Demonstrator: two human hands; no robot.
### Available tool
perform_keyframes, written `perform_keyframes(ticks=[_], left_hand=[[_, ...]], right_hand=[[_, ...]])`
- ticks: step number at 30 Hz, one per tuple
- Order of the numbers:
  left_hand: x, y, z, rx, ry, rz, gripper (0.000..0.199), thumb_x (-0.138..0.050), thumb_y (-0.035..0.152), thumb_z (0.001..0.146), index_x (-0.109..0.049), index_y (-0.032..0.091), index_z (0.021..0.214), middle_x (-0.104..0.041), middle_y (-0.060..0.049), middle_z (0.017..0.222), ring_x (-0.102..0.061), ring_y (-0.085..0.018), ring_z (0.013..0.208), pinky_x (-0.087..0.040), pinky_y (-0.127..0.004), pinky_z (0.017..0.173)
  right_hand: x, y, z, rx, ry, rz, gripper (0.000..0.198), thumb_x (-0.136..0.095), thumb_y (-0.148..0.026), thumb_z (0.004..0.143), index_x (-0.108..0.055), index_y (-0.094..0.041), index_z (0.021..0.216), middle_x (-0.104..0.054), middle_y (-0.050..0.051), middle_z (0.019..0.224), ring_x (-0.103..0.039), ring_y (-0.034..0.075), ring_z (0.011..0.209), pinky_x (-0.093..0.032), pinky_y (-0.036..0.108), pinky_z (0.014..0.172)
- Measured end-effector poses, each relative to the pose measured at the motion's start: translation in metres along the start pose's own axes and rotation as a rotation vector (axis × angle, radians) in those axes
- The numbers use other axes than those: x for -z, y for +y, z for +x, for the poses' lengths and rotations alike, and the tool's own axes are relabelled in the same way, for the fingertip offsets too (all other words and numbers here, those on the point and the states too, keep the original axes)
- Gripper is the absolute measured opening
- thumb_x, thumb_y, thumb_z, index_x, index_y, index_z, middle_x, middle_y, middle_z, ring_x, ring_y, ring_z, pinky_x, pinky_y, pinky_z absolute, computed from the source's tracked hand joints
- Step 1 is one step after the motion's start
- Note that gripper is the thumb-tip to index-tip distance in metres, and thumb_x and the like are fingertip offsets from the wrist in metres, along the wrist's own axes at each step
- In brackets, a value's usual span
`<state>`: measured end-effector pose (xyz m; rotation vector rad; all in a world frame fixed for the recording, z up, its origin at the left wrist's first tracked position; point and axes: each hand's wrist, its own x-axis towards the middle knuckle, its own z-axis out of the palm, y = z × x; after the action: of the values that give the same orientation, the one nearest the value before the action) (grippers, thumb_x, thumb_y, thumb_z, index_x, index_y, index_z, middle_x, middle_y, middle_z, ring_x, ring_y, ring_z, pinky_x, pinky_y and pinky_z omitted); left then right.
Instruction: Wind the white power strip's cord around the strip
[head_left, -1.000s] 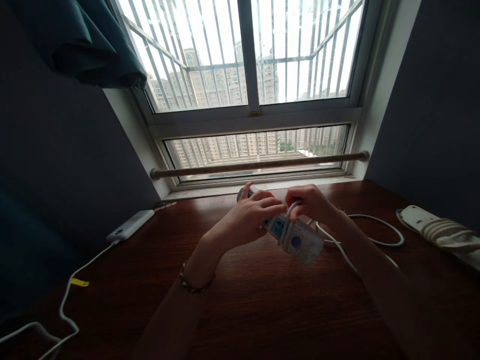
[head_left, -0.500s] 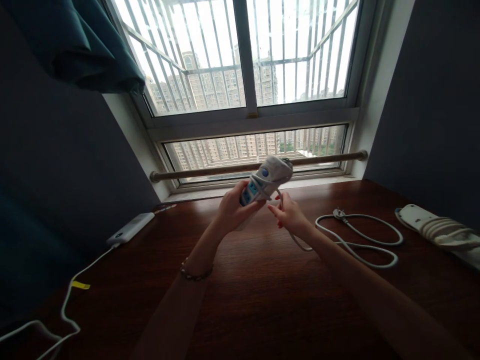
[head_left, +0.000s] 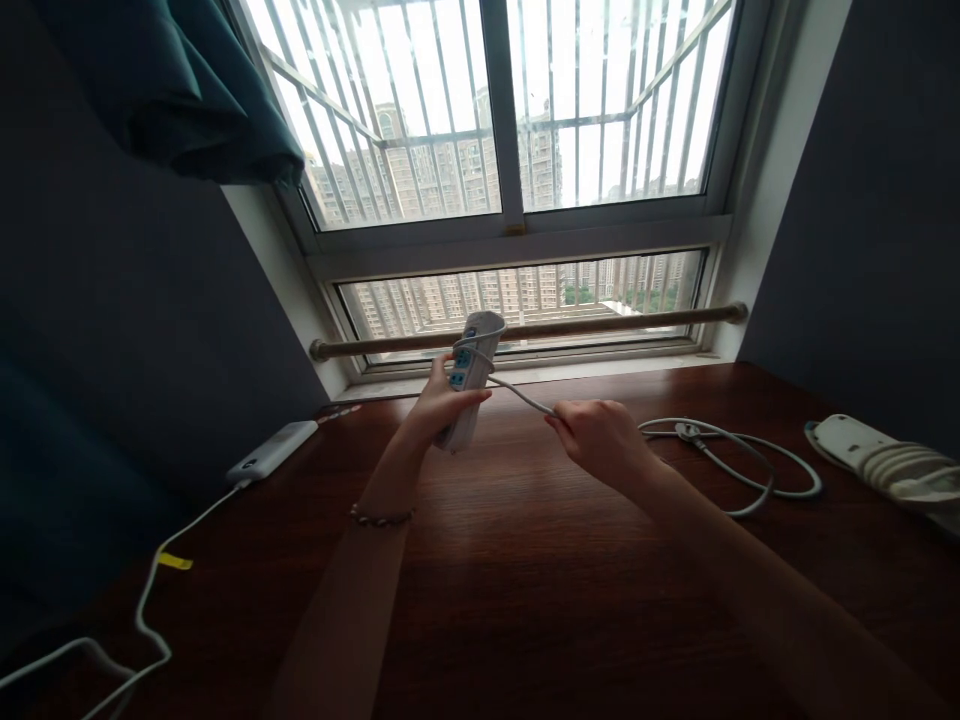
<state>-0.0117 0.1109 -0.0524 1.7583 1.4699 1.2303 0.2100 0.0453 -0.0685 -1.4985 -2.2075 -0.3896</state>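
A white power strip (head_left: 477, 372) with blue sockets is raised above the wooden surface, tilted, in the grip of my left hand (head_left: 436, 404). Turns of its white cord wrap around the strip's upper part. From there the cord (head_left: 523, 396) stretches to my right hand (head_left: 600, 436), whose fingers are closed on it. Beyond that hand the rest of the cord lies in loose loops on the surface, with its plug (head_left: 687, 431) among them.
A second white power strip (head_left: 847, 440), wrapped in its cord, lies at the right. On the left is a white power bank-like box (head_left: 271, 452) with a white cable (head_left: 196, 522) and yellow tag (head_left: 176, 562). A rail (head_left: 600, 326) crosses before the window.
My left hand has turned the power strip more upright and moved it left. The right hand has drawn away to the right, pulling the cord straight between them. The loops on the surface have shifted.
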Motion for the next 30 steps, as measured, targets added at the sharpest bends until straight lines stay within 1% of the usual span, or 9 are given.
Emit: perform_keyframes(ticks=[3,7,10,13,16,18,22,26,30], left_hand=[[0.000,-0.003,0.002,-0.047,-0.039,0.050,0.077,-0.070,0.034,0.061,-0.033,0.020,0.127,-0.063,-0.005,0.095,-0.062,-0.017,0.077,-0.047,-0.025,0.063],[-0.008,-0.007,0.002,-0.096,-0.011,0.226,0.077,-0.071,0.034,0.060,-0.036,0.023,0.128,-0.062,-0.006,0.104,-0.061,-0.023,0.090,-0.047,-0.032,0.074],[-0.019,-0.007,-0.004,-0.113,0.032,0.382,0.083,-0.071,0.031,0.058,-0.033,0.025,0.132,-0.061,-0.008,0.108,-0.059,-0.030,0.096,-0.045,-0.039,0.078],[-0.036,-0.003,-0.014,-0.175,0.077,0.586,0.086,-0.066,0.026,0.061,-0.024,0.022,0.137,-0.056,-0.013,0.117,-0.058,-0.033,0.098,-0.045,-0.040,0.076],[-0.051,0.003,-0.024,-0.338,0.047,0.825,0.079,-0.060,0.020,0.065,-0.025,0.017,0.135,-0.055,-0.014,0.118,-0.058,-0.029,0.096,-0.046,-0.035,0.073],[-0.057,0.009,-0.030,-0.434,-0.004,0.866,0.068,-0.058,0.015,0.066,-0.033,0.018,0.129,-0.057,-0.012,0.113,-0.057,-0.027,0.095,-0.046,-0.036,0.075],[-0.062,0.023,-0.042,-0.637,-0.099,0.929,0.050,-0.053,0.010,0.072,-0.046,0.023,0.120,-0.059,-0.009,0.107,-0.053,-0.028,0.100,-0.041,-0.044,0.087],[-0.062,0.030,-0.049,-0.965,-0.126,1.007,0.036,-0.046,0.013,0.083,-0.050,0.026,0.116,-0.059,-0.007,0.109,-0.048,-0.027,0.108,-0.029,-0.055,0.100],[-0.060,0.029,-0.050,-1.114,-0.078,1.024,0.034,-0.045,0.020,0.087,-0.049,0.031,0.119,-0.059,-0.004,0.114,-0.047,-0.026,0.111,-0.019,-0.061,0.104]], right_hand=[[0.013,0.004,-0.002,0.038,0.054,-0.044,0.029,-0.041,-0.035,0.092,-0.058,-0.020,0.075,-0.066,0.003,0.069,-0.063,0.020,0.066,-0.025,0.030,0.053],[0.024,0.003,-0.005,0.124,0.067,-0.088,0.027,-0.042,-0.032,0.091,-0.058,-0.019,0.074,-0.064,0.003,0.066,-0.062,0.019,0.062,-0.023,0.030,0.053],[0.027,-0.001,-0.007,0.157,0.066,-0.106,0.025,-0.042,-0.029,0.091,-0.058,-0.018,0.074,-0.064,0.003,0.067,-0.061,0.019,0.061,-0.022,0.030,0.052],[0.029,0.000,-0.008,0.158,0.052,-0.111,0.026,-0.042,-0.030,0.090,-0.057,-0.018,0.073,-0.064,0.003,0.066,-0.060,0.019,0.060,-0.020,0.029,0.052],[0.035,0.007,-0.007,0.123,0.074,-0.122,0.026,-0.043,-0.032,0.090,-0.057,-0.018,0.074,-0.063,0.004,0.066,-0.059,0.018,0.060,-0.019,0.029,0.053],[0.040,0.014,-0.006,0.116,0.088,-0.122,0.027,-0.044,-0.035,0.090,-0.057,-0.018,0.074,-0.063,0.005,0.068,-0.058,0.018,0.062,-0.019,0.029,0.054],[0.047,0.032,-0.003,0.201,0.045,-0.067,0.031,-0.047,-0.041,0.090,-0.058,-0.017,0.073,-0.062,0.003,0.071,-0.055,0.015,0.064,-0.021,0.028,0.055],[0.042,0.048,0.001,0.223,-0.007,0.113,0.031,-0.058,-0.047,0.082,-0.061,-0.017,0.072,-0.058,-0.001,0.062,-0.050,0.012,0.058,-0.024,0.024,0.055],[0.031,0.064,0.007,0.285,-0.008,0.385,0.035,-0.064,-0.049,0.076,-0.058,-0.015,0.068,-0.049,-0.004,0.055,-0.040,0.008,0.052,-0.026,0.021,0.053]])
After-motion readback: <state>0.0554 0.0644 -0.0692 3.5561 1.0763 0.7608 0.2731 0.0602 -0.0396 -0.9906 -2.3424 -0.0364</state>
